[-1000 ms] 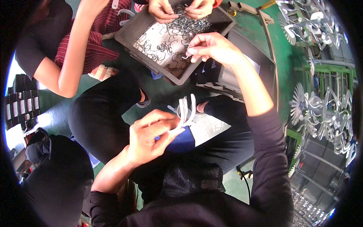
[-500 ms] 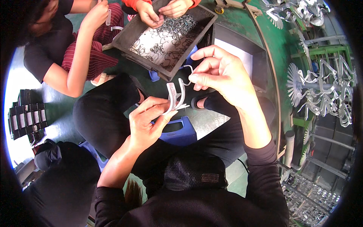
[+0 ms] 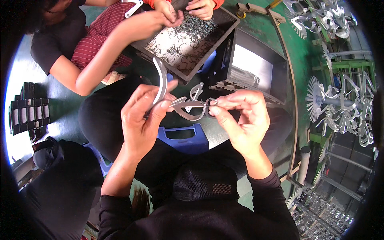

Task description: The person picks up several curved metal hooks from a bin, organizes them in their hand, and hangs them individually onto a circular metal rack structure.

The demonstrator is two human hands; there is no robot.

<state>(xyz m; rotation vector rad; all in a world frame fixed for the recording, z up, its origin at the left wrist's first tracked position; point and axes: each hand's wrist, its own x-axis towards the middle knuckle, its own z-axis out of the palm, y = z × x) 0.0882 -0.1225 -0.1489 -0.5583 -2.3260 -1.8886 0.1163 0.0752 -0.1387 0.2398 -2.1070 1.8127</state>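
Note:
My left hand (image 3: 144, 114) is closed around curved, flat silver metal brackets; one long bracket (image 3: 161, 80) stands up past its fingers. Between my hands, more curved brackets (image 3: 190, 115) stick out to the right and overlap. The thumb and fingers of my right hand (image 3: 244, 120) pinch a small bent wire hook (image 3: 212, 101) against the end of these brackets. How hook and bracket meet is too small to make out. Both hands are in front of me, above my lap.
Ahead, a dark crate (image 3: 191, 76) holds loose wire hooks (image 3: 200, 26), with co-workers' hands over it. Right of it, another dark crate (image 3: 276, 82) holds stacked pale parts. A blue stool (image 3: 184, 148) stands below my hands. Racks of hanging metal parts (image 3: 344, 108) line the right.
My right hand has come down, bringing its hook to the brackets, which now fan out between my hands. A co-worker's arm has reached over the hook crate.

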